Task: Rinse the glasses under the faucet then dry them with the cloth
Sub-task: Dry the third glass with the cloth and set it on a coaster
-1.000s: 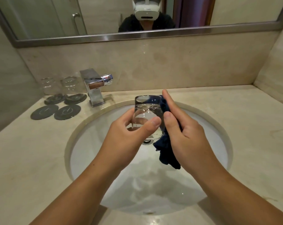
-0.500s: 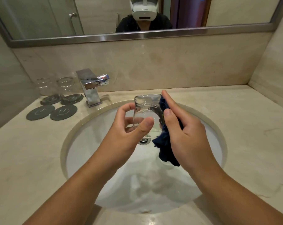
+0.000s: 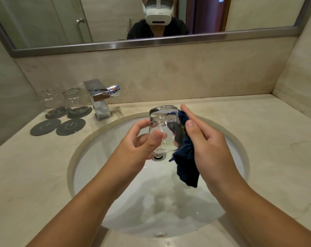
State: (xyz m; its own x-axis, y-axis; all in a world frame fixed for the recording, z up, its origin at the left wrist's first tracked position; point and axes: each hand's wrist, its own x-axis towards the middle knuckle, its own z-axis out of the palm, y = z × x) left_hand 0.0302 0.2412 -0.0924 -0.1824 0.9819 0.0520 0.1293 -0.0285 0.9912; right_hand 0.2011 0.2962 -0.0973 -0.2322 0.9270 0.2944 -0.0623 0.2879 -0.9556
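Taking the basin (image 3: 115, 202) as the clock face, a back-left glass (image 3: 48, 98) and a second back glass (image 3: 72, 97) stand on dark coasters out at ten o'clock. Two bare coasters (image 3: 45, 127) lie just in front of them. The faucet (image 3: 99, 98) sits at eleven o'clock, and no water is seen running from it.

Over the drain (image 3: 158, 157), near the centre, the left hand (image 3: 138, 148) curls loosely round the held glass (image 3: 164, 129), thumb on the near side and fingers behind. At the glass's three o'clock side the right hand (image 3: 208, 145) pinches the dark blue cloth (image 3: 186, 168) against the wall of the glass, and the cloth's tail hangs toward five o'clock.

This looks like the drying step, with rinsing of this glass done. The next move probably calls for turning the glass in the left hand while the cloth wipes round it, with a firm enough grip on the wet glass, and then setting it on a bare coaster.
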